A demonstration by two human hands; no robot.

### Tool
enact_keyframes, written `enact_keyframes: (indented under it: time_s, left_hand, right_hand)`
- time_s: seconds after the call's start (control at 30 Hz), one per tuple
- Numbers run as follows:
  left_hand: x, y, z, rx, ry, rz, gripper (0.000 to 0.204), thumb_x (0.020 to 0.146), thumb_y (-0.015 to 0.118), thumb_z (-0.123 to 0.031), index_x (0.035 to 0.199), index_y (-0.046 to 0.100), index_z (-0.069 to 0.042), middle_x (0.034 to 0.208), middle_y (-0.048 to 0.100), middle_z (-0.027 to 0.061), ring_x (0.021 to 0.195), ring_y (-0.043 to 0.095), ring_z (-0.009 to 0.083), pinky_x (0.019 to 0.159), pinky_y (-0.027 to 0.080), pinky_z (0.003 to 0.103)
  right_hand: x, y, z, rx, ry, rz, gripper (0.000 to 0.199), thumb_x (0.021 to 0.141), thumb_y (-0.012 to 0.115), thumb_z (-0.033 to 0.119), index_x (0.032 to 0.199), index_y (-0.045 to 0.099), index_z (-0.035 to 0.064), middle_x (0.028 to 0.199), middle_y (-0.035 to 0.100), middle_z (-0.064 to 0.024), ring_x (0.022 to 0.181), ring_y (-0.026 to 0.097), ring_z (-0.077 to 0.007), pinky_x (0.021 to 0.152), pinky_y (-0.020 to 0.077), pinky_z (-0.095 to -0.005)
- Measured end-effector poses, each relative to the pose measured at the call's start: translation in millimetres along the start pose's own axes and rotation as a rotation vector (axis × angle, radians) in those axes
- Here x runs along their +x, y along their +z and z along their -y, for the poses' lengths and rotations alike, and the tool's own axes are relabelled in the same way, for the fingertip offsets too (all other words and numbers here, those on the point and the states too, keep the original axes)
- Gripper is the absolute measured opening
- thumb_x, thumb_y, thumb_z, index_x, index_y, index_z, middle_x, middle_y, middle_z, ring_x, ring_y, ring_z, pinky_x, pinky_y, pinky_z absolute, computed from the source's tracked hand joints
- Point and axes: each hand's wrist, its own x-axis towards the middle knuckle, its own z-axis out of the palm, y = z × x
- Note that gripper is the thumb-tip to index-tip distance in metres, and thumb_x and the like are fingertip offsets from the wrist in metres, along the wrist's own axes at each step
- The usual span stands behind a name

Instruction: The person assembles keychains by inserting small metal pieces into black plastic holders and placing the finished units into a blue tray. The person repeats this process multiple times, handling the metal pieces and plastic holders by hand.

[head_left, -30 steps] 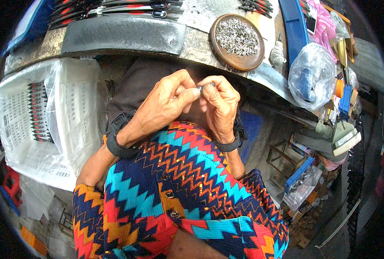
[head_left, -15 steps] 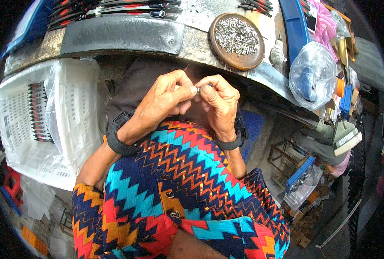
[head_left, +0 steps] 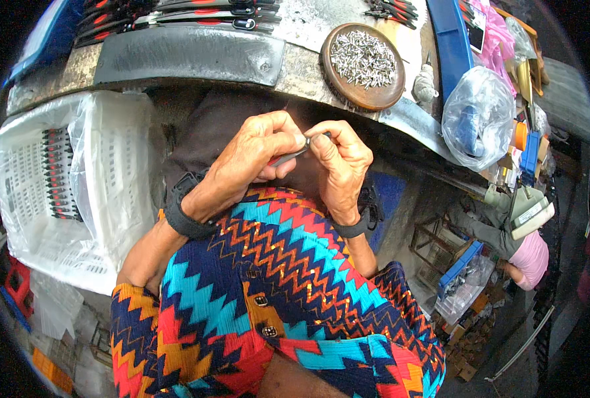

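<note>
The left hand (head_left: pixel 252 156) is clamped on a dark handle (head_left: pixel 288 158), mostly hidden, near the worktop (head_left: pixel 306 78); the right hand (head_left: pixel 341 162) pinches its covered end. Black-and-red handles (head_left: pixel 209 21) run off the top edge.

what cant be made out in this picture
All in the head view:
Held piece: mostly covered by the left hand and right hand.
Black-and-red items: farthest ones cut off by the upper edge.
Silver pieces: too small to count.
Blue thing: outline blurred by clear plastic.
</note>
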Motion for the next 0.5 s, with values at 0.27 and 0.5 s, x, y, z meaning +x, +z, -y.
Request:
enact_keyframes:
  time_s: [0.27, 0.5]
  left_hand:
    - [4.3, 3.3, 0.8, 0.049, 0.112, -0.030, 0.016, 0.089, 0.056, -0.023, 0.084, 0.050, -0.009, 0.060, 0.046, -0.0041, 0.049, 0.035, 0.0015, 0.042, 0.022, 0.017]
    - [4.8, 2.5, 1.6, 0.111, 0.198, -0.019, 0.018, 0.092, 0.054, -0.025, 0.085, 0.050, -0.009, 0.060, 0.048, -0.0039, 0.049, 0.037, 0.0015, 0.042, 0.025, 0.017]
  right_hand:
    - [2.9, -12.4, 23.8, -0.077, 0.183, 0.015, 0.015, 0.091, 0.056, 0.013, 0.099, 0.061, 0.0014, 0.068, 0.056, 0.0018, 0.056, 0.044, -0.0023, 0.048, 0.0344, -0.0170]
    - [29.1, -34.1, 32.1, -0.679, -0.448, -0.229, 0.011, 0.083, 0.060, 0.002, 0.093, 0.060, -0.0006, 0.075, 0.055, -0.0069, 0.062, 0.052, -0.0138, 0.058, 0.0426, -0.0253]
